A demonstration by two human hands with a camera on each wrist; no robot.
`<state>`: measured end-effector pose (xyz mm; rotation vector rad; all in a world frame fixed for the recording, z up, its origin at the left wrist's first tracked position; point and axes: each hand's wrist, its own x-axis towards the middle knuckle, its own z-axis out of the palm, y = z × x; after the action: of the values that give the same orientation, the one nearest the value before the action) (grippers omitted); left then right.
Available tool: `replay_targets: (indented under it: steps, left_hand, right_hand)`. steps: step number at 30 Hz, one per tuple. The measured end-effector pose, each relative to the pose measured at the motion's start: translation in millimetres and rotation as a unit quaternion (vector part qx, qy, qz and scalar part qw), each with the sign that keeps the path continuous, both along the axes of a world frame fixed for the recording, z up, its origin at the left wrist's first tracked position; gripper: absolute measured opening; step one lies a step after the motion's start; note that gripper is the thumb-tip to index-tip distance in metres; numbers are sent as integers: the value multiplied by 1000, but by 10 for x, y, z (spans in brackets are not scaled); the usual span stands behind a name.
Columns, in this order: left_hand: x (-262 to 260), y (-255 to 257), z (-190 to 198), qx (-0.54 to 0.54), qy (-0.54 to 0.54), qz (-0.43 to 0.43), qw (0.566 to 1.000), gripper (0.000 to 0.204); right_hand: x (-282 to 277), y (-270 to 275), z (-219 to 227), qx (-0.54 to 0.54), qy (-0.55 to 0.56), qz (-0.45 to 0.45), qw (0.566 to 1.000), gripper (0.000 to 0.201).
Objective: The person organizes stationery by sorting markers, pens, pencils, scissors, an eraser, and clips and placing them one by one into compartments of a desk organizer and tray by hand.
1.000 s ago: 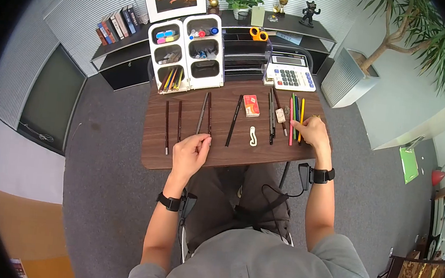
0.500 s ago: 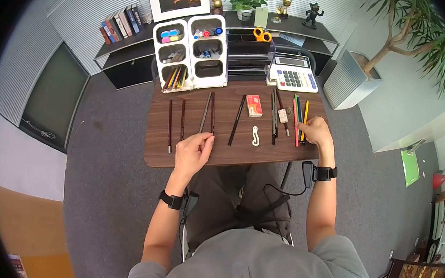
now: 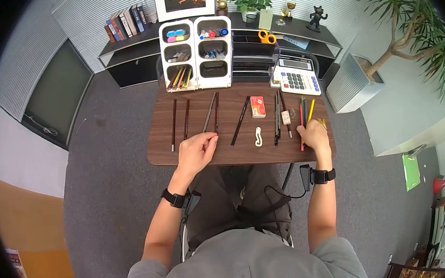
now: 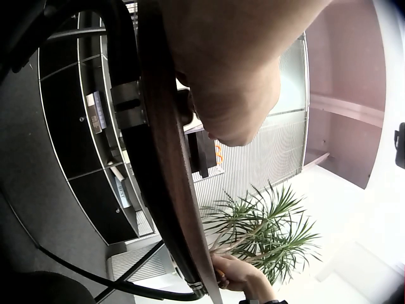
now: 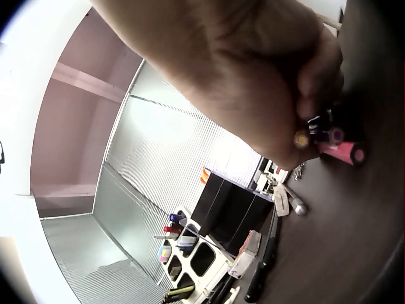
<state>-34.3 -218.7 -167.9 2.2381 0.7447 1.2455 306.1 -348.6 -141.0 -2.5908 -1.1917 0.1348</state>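
My right hand (image 3: 316,136) bends over several coloured pencils at the right side of the table. A red-pink pencil (image 5: 345,152) and a yellow pencil (image 3: 310,110) stick out beyond its fingers, with darker ones between; in the right wrist view the fingers curl round their ends. My left hand (image 3: 195,150) rests at the front edge, thumb near the bent fingers, over the lower end of a dark brown pencil (image 3: 216,109). I cannot tell whether it pinches that pencil. A grey pencil (image 3: 210,110) lies beside it, and two brown pencils (image 3: 174,124) lie farther left.
A black pencil (image 3: 241,120), a red-and-white box (image 3: 257,106), a cream curved piece (image 3: 258,137), grey pencils (image 3: 277,120) and an eraser (image 3: 286,117) lie mid-table. Behind stand a white organizer (image 3: 195,56) with pens, and a calculator (image 3: 299,77).
My right hand has shifted slightly left over the coloured pencils, which now lie closer together. My left hand keeps its place by the brown pencil. The head view has drifted a little.
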Motion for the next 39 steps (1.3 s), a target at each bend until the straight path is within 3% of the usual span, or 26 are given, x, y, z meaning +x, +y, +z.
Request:
replay_targets:
  steps: [4, 7, 10, 16, 19, 22, 23, 25, 27, 29, 32, 35, 39]
  left_hand:
    - [2, -2, 22, 7, 7, 5, 1000, 8]
    - [4, -11, 33, 8, 3, 5, 1000, 8]
    - [0, -2, 27, 3, 6, 5, 1000, 8]
    - [5, 9, 56, -7, -2, 4, 1000, 8]
    - [77, 7, 110, -34, -18, -33, 999, 10]
    - [211, -80, 354, -98, -9, -92, 991, 17]
    - [271, -101, 432, -97, -10, -89, 991, 17]
    - [382, -131, 541, -197, -48, -147, 968, 23]
    - [455, -130, 532, -205, -76, -166, 962, 23]
    - [448, -96, 471, -211, -104, -188, 954, 24]
    - [363, -56, 393, -69, -87, -128, 986, 19]
    - [266, -47, 347, -146, -87, -156, 973, 18]
    - [230, -3, 279, -115, -87, -158, 977, 17]
  right_hand:
    - [-57, 17, -54, -3, -26, 4, 1000, 44]
    - [-54, 32, -131, 1, -49, -47, 998, 40]
    - [-42, -5, -135, 1, -48, -33, 998, 38]
    - [-77, -76, -42, 105, -64, 24, 992, 33]
    - [-413, -45, 319, 162, 4, 74, 984, 28]
    - [-802, 87, 491, 208, 93, 188, 955, 23]
    - [-923, 142, 507, 210, 118, 224, 944, 24]
    - [-1162, 264, 436, 246, 81, 316, 913, 26]
    - [-1326, 400, 286, 239, 90, 362, 897, 29]
    - [-1447, 474, 226, 213, 121, 382, 891, 32]
    - [-1499, 511, 211, 212, 141, 403, 879, 35]
    - [-1499, 528, 128, 197, 163, 430, 866, 37]
    - [-1450, 585, -31, 183, 191, 450, 853, 38]
